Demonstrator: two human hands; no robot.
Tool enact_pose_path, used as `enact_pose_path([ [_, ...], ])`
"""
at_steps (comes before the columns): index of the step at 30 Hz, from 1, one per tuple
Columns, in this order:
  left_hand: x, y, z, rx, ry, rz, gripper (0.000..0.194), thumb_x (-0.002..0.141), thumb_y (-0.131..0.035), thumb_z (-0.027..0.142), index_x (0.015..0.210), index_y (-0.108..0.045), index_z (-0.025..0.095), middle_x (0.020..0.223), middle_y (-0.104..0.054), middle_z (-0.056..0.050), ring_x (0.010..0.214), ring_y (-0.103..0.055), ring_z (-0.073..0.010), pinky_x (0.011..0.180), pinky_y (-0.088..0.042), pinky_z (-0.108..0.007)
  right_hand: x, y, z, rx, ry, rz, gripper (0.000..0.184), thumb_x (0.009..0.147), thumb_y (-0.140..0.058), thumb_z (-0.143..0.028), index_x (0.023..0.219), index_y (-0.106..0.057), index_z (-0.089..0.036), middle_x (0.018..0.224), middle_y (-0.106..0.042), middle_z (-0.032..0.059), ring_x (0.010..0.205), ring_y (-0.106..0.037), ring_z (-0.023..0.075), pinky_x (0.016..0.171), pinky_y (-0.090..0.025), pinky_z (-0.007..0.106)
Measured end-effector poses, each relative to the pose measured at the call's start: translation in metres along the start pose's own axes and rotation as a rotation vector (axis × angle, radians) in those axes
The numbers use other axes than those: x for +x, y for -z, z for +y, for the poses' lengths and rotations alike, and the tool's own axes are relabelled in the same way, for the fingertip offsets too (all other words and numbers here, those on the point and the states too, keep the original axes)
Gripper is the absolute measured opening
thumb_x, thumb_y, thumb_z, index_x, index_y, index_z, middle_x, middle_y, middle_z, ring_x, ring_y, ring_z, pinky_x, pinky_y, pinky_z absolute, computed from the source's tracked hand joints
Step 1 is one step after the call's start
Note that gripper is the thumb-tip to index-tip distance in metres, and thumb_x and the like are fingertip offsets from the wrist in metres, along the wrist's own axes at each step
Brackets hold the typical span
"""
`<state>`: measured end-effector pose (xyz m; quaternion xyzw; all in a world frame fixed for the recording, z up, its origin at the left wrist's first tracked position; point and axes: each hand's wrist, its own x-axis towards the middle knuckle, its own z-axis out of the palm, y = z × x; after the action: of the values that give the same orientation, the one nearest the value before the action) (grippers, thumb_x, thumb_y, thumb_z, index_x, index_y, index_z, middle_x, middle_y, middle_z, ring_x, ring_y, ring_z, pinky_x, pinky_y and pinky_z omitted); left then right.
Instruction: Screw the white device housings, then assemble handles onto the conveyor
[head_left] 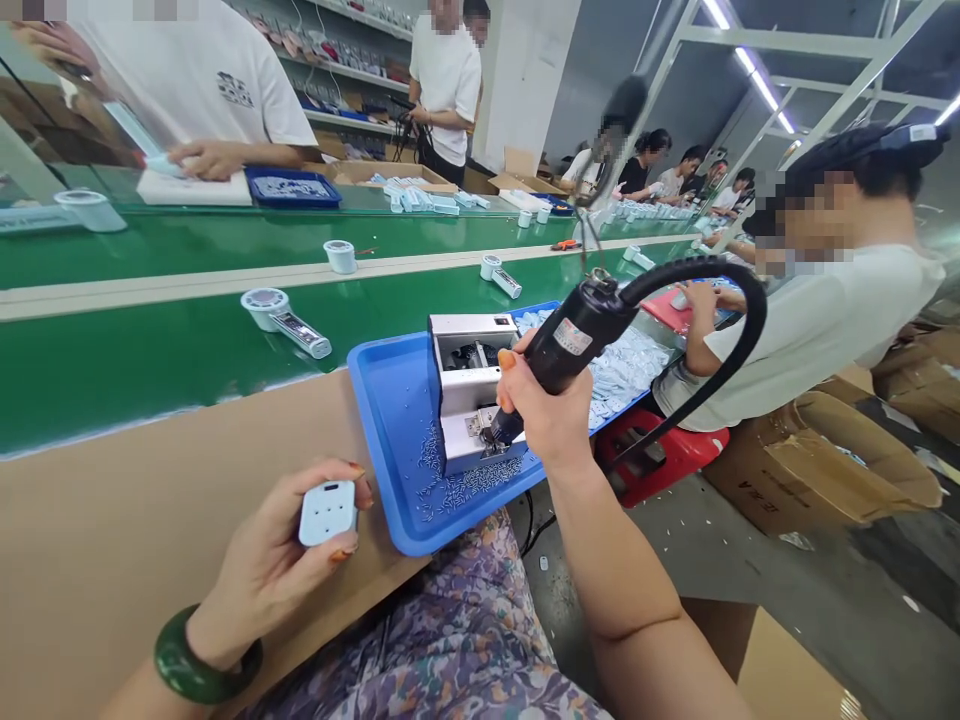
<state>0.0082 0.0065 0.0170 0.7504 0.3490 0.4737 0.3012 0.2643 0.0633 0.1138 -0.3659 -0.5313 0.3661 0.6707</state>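
Note:
My left hand (274,560) grips a pale blue square plastic part (328,513) with several round holes in its face, holding it above the tan bench top (150,530). My right hand (544,410) is closed around a black corded electric screwdriver (577,335), and its tip sits at the front of a silver-white screw feeder (465,390). That feeder stands in a blue plastic tray (390,400), with many small loose screws (457,485) scattered around its base. Behind it lies a heap of pale blue parts (622,370).
A green conveyor belt (150,375) runs along the bench, carrying white spools and small parts. Across it, a co-worker (195,80) handles parts. A seated co-worker (810,320) works at my right beside a red stool (660,455). Cardboard boxes (817,470) sit on the floor.

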Motion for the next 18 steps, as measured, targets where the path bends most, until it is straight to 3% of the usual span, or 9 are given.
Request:
enact_pose_path([
  [6, -0.003, 0.003, -0.004, 0.014, 0.034, -0.052, 0.029, 0.102, -0.056, 0.038, 0.130, -0.050, 0.031, 0.104, -0.065, -0.002, 0.091, -0.067, -0.0201, 0.080, -0.056, -0.029, 0.000, 0.004, -0.002, -0.001, -0.087, -0.084, 0.027, 0.081, -0.080, -0.037, 0.083, -0.058, -0.020, 0.056, -0.052, -0.0093, 0.046, -0.047, 0.0073, 0.049, -0.043, 0.025],
  [10, -0.003, -0.001, -0.003, -0.003, 0.009, -0.018, 0.029, 0.103, -0.057, 0.038, 0.129, -0.051, 0.028, 0.103, -0.065, -0.003, 0.091, -0.066, -0.0197, 0.080, -0.055, -0.028, -0.006, 0.008, -0.014, 0.076, -0.140, -0.134, 0.026, 0.085, -0.079, -0.035, 0.089, -0.058, -0.021, 0.053, -0.052, -0.0106, 0.043, -0.048, 0.0075, 0.048, -0.043, 0.023],
  [14, 0.003, -0.010, 0.007, 0.043, -0.016, -0.007, 0.032, 0.102, -0.059, 0.044, 0.126, -0.056, 0.023, 0.102, -0.065, -0.006, 0.089, -0.065, -0.0197, 0.077, -0.053, -0.028, -0.017, -0.007, -0.041, 0.347, -0.061, -0.109, 0.030, 0.085, -0.079, -0.033, 0.084, -0.050, -0.024, 0.055, -0.046, -0.0128, 0.041, -0.044, 0.0054, 0.049, -0.044, 0.022],
  [18, 0.008, -0.016, 0.014, 0.093, -0.056, -0.045, 0.038, 0.100, -0.059, 0.054, 0.122, -0.059, 0.022, 0.099, -0.066, -0.005, 0.081, -0.064, -0.0176, 0.070, -0.050, -0.026, -0.028, -0.028, -0.064, 0.515, -0.039, -0.178, 0.028, 0.088, -0.078, -0.032, 0.087, -0.050, -0.027, 0.057, -0.042, -0.0134, 0.040, -0.039, 0.0047, 0.052, -0.045, 0.023],
])
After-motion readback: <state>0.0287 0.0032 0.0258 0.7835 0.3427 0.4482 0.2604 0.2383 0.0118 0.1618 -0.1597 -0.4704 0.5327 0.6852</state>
